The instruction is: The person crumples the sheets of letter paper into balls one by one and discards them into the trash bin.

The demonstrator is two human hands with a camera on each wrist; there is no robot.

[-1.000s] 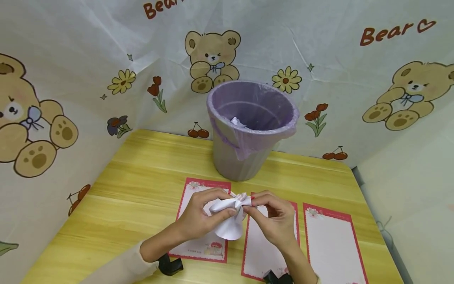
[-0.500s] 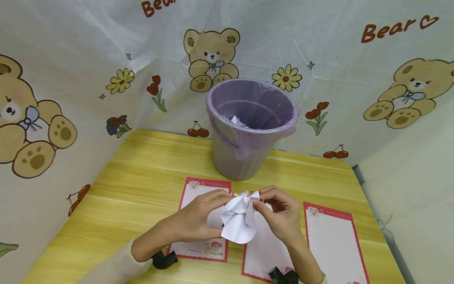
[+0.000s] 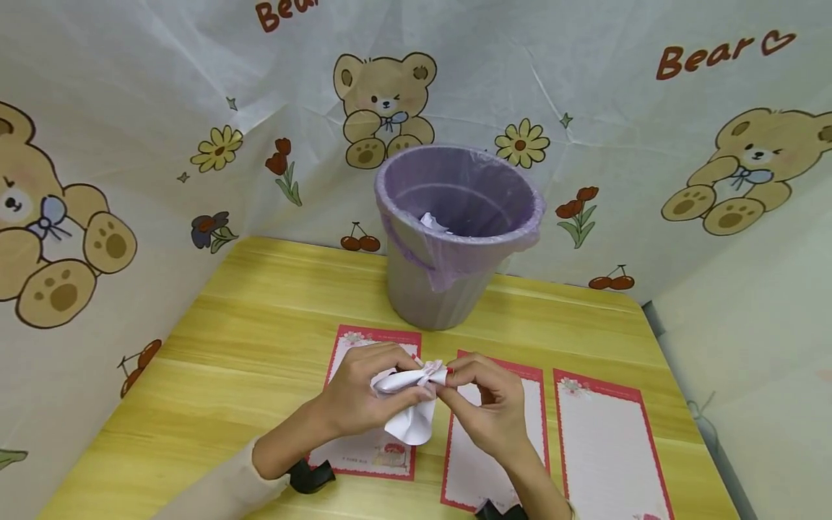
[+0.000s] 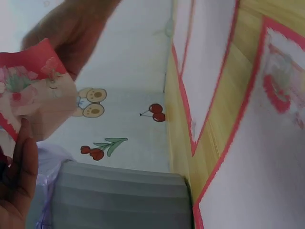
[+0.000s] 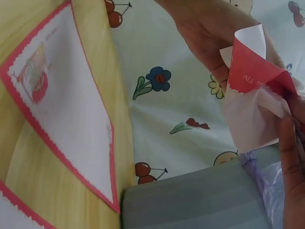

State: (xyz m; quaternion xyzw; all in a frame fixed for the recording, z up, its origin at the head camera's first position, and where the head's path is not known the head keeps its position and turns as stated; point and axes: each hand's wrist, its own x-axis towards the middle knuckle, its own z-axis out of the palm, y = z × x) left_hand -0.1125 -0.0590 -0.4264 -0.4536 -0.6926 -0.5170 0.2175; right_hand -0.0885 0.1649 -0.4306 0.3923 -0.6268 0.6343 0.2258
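Above the table both hands hold a crumpled sheet of stationery paper (image 3: 411, 425), bunched and twisted at its top, its lower part flaring out. My left hand (image 3: 364, 390) pinches the folded left side between thumb and fingers. At the twisted top, the thumb and fingertips of my right hand (image 3: 487, 408) pinch the right side. In the left wrist view the paper (image 4: 45, 98) shows a red edge and printed flowers. White lettering marks the red band of the paper (image 5: 252, 112) in the right wrist view. Some fingertips are hidden behind the folds.
A grey bucket (image 3: 432, 296) lined with a purple plastic bag (image 3: 448, 263) stands at the back, white crumpled paper (image 3: 432, 222) inside. Red-bordered sheets lie flat: a left sheet (image 3: 367, 455), a middle sheet (image 3: 477, 462) and a right sheet (image 3: 614, 448). A bear-print cloth (image 3: 286, 94) hangs behind.
Half a second ago the left fingers were spread beside the paper; now they pinch its fold again. Paper and right hand went slightly right, then came back left.
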